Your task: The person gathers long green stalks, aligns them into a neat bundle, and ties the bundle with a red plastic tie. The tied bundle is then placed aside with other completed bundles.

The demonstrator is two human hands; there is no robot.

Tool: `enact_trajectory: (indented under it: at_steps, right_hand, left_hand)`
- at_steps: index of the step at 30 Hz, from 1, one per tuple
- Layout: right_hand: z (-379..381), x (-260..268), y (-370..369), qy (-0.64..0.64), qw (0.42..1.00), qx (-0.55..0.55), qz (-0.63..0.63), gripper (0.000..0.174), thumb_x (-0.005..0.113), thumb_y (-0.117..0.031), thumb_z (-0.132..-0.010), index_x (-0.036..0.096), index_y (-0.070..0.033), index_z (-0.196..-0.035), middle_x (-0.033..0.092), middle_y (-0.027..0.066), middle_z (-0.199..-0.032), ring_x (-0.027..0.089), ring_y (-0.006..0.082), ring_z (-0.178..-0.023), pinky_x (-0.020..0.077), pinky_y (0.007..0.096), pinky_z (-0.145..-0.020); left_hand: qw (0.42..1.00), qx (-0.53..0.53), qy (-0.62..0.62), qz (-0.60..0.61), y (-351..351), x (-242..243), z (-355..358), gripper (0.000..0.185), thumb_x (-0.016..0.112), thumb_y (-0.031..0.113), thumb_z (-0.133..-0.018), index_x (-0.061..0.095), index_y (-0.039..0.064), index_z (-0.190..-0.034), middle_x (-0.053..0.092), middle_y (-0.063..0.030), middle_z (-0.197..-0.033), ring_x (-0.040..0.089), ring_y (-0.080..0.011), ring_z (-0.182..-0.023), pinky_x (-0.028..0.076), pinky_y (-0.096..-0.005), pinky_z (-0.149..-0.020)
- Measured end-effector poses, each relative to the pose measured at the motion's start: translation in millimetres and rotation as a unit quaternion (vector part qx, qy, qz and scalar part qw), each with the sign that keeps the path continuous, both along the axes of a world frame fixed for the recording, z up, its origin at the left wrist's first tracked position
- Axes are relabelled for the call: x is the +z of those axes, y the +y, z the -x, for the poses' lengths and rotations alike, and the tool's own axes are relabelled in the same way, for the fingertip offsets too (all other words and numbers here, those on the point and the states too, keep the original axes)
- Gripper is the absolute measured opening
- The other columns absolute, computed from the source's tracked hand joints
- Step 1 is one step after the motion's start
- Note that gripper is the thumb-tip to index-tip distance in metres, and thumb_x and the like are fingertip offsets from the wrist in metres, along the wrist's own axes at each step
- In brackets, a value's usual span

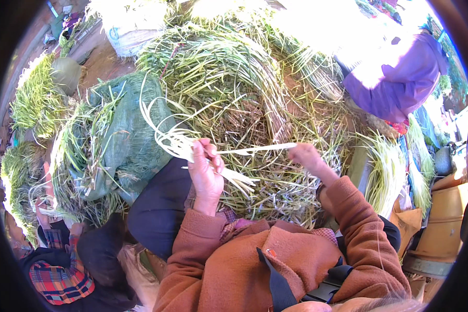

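Note:
My left hand [206,175] is closed around a small bunch of long pale stalks [177,142]. Their thin tips loop up and away to the left, while the cut-looking ends [240,180] stick out below my fingers to the right. My right hand [306,156], held out to the right, pinches the end of a pale strand [257,149]. That strand runs taut, nearly level, from one hand to the other. Beneath both hands lies a litter of loose stalks and dry trimmings [253,117].
A large heap of green stalks [218,50] rises ahead. To the left sits a green mesh sack [140,132]. A person in purple [397,82] is at far right, and one in plaid [62,280] at lower left. Right of me are a stalk bundle [386,171] and a yellow container [444,214].

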State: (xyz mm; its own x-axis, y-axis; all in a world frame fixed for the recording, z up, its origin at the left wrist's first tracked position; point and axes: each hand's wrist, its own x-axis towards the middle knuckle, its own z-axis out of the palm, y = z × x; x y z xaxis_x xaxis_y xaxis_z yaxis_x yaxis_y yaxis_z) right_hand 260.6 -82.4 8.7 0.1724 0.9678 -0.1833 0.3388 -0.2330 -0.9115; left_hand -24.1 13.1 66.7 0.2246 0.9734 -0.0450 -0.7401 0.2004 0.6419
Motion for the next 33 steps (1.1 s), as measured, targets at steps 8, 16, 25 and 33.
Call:
enact_trajectory:
  at_steps: [8,16,25,33]
  right_hand:
    - [-111,-58,-11,-0.092,0.992,0.008,-0.084,0.022,0.047,-0.026,-0.094,0.061,-0.009,-0.095,0.060,0.0035,-0.067,0.053,0.0175,-0.054,0.0429,0.0310,-0.050]
    - [4,32,27,-0.176,0.980,0.089,-0.036,0.036,0.068,-0.036,-0.085,0.066,-0.008,-0.108,0.067,0.0103,-0.093,0.064,0.0239,-0.082,0.0516,0.0350,-0.074]
    - [102,44,28,-0.104,0.974,0.081,-0.182,0.024,0.076,-0.022,-0.080,0.066,-0.008,-0.097,0.065,0.0054,-0.082,0.063,0.0177,-0.068,0.0517,0.0303,-0.062]
    - [99,40,26,-0.110,0.955,0.084,-0.263,0.012,0.068,-0.014,-0.086,0.066,-0.005,-0.094,0.063,0.0087,-0.077,0.064,0.0237,-0.067,0.0501,0.0332,-0.059]
  left_hand:
    - [1.000,0.014,-0.008,0.012,6,-1,5,0.029,0.052,0.039,-0.098,0.052,0.010,-0.102,0.048,0.0027,-0.071,0.044,-0.0065,-0.052,0.034,-0.0201,-0.042]
    - [0.999,-0.015,0.019,0.048,0,-8,-9,0.029,0.053,0.039,-0.098,0.051,0.011,-0.102,0.049,0.0016,-0.073,0.044,-0.0061,-0.053,0.033,-0.0201,-0.042]
    - [0.996,-0.051,0.032,0.072,-9,-13,-19,0.027,0.052,0.039,-0.099,0.053,0.012,-0.102,0.052,0.0022,-0.074,0.043,-0.0049,-0.052,0.033,-0.0194,-0.040]
    - [0.990,-0.099,0.086,0.042,-17,-14,-25,0.025,0.059,0.028,-0.096,0.058,0.009,-0.111,0.060,0.0009,-0.085,0.049,-0.0021,-0.059,0.036,-0.0168,-0.040]
